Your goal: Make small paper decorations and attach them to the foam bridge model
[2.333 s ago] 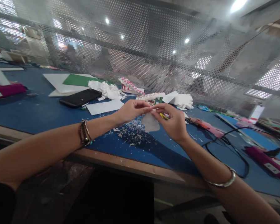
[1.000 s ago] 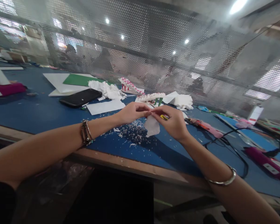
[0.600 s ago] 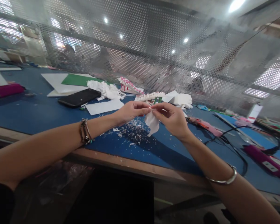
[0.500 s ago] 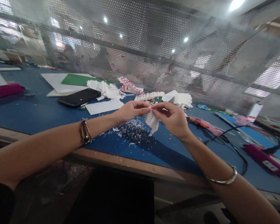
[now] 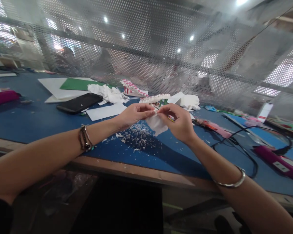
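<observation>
Since half a second ago, the white scrap (image 5: pixel 157 125) has spread from a narrow hanging point into a wider flap, and my view has shifted so the bench things sit slightly farther left. From my end of the feed, I see the left hand (image 5: pixel 133 116) pinching the top of the scrap between thumb and forefinger. The right hand (image 5: pixel 179 125) grips it there too, its thumb and forefinger nearly meeting the left fingertips. I can't make out exactly how the top edge is folded between them.

The scrap hangs above the blue table (image 5: pixel 26 126), just over a scatter of paper bits (image 5: pixel 141 138). Left of the hands I have a white sheet (image 5: pixel 104 111), a black phone (image 5: pixel 79 103), a crumpled white pile (image 5: pixel 107 92) and a green sheet (image 5: pixel 75 84). Behind the hands stand a pink-and-white piece (image 5: pixel 133 87) on red sticks and a white row (image 5: pixel 156 97) beside green sticks (image 5: pixel 163 102). To the right I see a pink-handled tool (image 5: pixel 223 132), a looping black cable (image 5: pixel 252 162) and a purple socket strip (image 5: pixel 278 162). Bracelets (image 5: pixel 84 138) circle the left wrist, a silver bangle (image 5: pixel 230 185) the right forearm.
</observation>
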Demonstrator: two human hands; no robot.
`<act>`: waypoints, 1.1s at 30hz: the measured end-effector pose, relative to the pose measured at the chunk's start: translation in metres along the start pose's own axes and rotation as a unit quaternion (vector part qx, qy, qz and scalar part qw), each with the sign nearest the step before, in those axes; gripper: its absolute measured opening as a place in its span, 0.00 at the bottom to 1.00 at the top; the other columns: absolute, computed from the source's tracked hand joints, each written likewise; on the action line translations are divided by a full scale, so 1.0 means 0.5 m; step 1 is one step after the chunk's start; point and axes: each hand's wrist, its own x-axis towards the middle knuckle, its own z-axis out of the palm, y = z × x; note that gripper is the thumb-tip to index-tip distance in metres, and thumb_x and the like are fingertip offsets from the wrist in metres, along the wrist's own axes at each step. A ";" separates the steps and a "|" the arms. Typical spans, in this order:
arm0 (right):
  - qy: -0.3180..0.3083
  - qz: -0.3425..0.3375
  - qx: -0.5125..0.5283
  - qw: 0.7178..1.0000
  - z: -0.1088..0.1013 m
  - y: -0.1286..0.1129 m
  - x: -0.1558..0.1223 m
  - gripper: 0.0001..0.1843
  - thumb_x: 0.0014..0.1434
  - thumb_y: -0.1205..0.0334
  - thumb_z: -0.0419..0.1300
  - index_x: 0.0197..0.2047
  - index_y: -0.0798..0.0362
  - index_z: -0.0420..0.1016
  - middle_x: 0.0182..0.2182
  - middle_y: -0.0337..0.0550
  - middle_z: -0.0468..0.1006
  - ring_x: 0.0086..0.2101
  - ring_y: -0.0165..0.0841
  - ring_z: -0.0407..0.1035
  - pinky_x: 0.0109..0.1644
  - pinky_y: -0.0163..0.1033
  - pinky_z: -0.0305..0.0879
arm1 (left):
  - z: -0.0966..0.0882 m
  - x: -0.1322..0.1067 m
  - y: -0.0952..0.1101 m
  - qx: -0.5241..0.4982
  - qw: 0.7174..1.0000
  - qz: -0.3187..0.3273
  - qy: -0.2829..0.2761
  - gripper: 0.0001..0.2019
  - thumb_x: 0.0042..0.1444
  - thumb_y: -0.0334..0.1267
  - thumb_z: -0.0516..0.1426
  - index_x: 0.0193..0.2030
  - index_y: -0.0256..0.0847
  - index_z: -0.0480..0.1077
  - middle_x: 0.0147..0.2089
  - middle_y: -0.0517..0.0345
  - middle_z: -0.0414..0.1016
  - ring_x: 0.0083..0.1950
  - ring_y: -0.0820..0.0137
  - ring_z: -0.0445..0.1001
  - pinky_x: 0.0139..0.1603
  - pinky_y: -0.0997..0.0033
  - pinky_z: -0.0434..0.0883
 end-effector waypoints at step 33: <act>-0.055 0.056 0.042 0.996 -0.003 0.005 0.002 0.06 0.50 0.63 0.55 0.33 0.53 0.71 0.28 0.38 0.75 0.30 0.27 0.69 0.35 0.34 0.66 | -0.016 0.008 0.004 0.124 0.991 0.031 -0.036 0.03 0.43 0.32 0.57 0.26 0.34 0.66 0.25 0.62 0.68 0.27 0.78 0.64 0.30 0.76 0.61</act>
